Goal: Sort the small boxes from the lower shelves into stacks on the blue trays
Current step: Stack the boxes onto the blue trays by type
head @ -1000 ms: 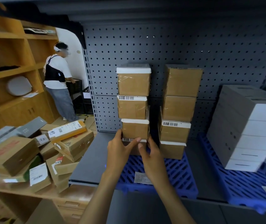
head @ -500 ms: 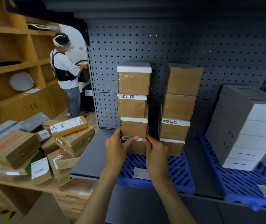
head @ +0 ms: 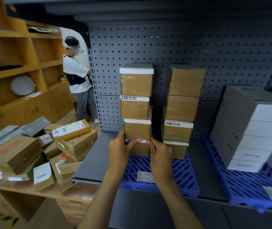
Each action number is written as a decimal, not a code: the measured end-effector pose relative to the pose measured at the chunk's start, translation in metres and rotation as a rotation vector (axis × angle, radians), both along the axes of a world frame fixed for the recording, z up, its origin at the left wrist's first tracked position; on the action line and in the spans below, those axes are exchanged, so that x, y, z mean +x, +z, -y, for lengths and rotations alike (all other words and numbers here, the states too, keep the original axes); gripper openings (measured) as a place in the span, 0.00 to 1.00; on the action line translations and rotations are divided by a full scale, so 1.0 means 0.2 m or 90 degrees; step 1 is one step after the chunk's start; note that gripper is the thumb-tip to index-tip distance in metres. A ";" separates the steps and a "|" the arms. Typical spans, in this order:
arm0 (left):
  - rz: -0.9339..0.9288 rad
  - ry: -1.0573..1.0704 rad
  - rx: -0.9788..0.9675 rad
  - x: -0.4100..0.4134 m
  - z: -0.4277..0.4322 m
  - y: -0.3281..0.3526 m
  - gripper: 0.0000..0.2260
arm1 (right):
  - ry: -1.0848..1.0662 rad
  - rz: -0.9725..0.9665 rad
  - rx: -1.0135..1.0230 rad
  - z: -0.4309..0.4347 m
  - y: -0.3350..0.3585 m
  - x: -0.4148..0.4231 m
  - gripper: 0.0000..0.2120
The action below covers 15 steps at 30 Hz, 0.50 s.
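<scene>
Head view | left hand point(head: 118, 146) and right hand point(head: 160, 151) clasp the bottom box point(head: 140, 149) of the left stack point(head: 136, 83), one on each side, thumbs meeting at its top front edge | stack four high, upright on the blue tray point(head: 178, 171) | right stack point(head: 180, 111) just beside, also four high | grey-white boxes point(head: 254, 129) on second blue tray point(head: 241, 184), further right.

Dim grey shelving, brighter warm light at left, wide-angle bending at edges — right side softly blurred
</scene>
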<state>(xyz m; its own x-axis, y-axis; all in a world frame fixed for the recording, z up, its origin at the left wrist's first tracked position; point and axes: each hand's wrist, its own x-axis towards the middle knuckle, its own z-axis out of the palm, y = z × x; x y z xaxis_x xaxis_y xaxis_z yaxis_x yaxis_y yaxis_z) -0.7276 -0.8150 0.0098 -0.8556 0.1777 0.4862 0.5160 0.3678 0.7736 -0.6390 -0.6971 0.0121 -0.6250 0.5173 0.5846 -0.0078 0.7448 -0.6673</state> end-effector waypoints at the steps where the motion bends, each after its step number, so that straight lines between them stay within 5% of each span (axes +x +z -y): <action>1: -0.001 -0.001 -0.001 0.00 0.00 0.00 0.30 | -0.001 -0.002 0.003 0.00 0.00 0.00 0.08; 8: -0.006 -0.038 0.023 0.02 0.01 0.01 0.27 | 0.000 0.004 0.023 0.01 0.02 0.05 0.13; 15: 0.001 -0.028 0.096 -0.01 0.05 0.08 0.43 | 0.040 0.008 -0.015 0.01 0.15 0.11 0.28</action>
<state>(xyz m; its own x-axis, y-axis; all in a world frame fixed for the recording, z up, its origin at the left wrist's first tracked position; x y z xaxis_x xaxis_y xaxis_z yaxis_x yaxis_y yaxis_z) -0.7287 -0.8242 0.0263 -0.8494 0.1397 0.5090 0.5278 0.2239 0.8193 -0.6163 -0.6989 0.0415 -0.6638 0.4898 0.5653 -0.0464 0.7273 -0.6847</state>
